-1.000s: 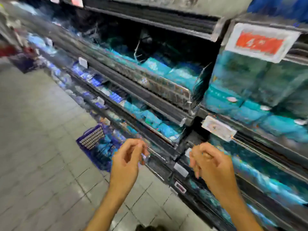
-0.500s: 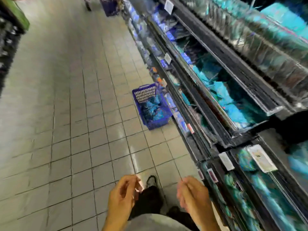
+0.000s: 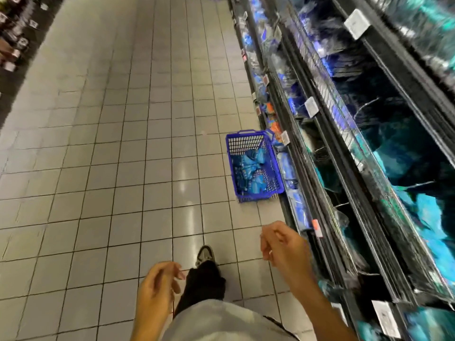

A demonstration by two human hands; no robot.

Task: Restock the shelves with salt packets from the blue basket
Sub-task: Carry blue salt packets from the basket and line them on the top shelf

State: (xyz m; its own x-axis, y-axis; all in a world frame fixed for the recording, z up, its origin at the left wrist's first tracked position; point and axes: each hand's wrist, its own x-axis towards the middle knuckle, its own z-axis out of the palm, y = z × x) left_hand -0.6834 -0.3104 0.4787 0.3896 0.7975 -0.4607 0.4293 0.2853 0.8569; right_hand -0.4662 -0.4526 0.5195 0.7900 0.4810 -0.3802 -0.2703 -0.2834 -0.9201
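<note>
Although the view is smeared by motion, the layout reads clearly enough: the tiled floor (image 3: 110,143) fills the left and centre of the frame, and the dark shelves (image 3: 369,156) run up the whole right side from the lower right corner to the top. The tiers toward the right edge already hold plenty of teal and blue packets, while some dark stretches between them look thinly filled, so the restocking seems to be partly done, not finished.

The blue basket (image 3: 253,195) sits on the floor in the middle right of the frame, just beside the foot of the shelves and well apart from the person. A loose heap of blue salt packets (image 3: 248,168) lies in its bottom, so stock remains to be moved; it looks less than half full, though blur makes that hard to judge.

In the lower centre, the person's dark trouser leg and a shoe (image 3: 204,254) point toward the basket.

The right hand (image 3: 283,244), lower right of centre, has loosely curled fingers and holds nothing. The left hand (image 3: 157,289), at the bottom centre, is likewise relaxed and carries no packet. The likely next step is reaching the basket for another load.
</note>
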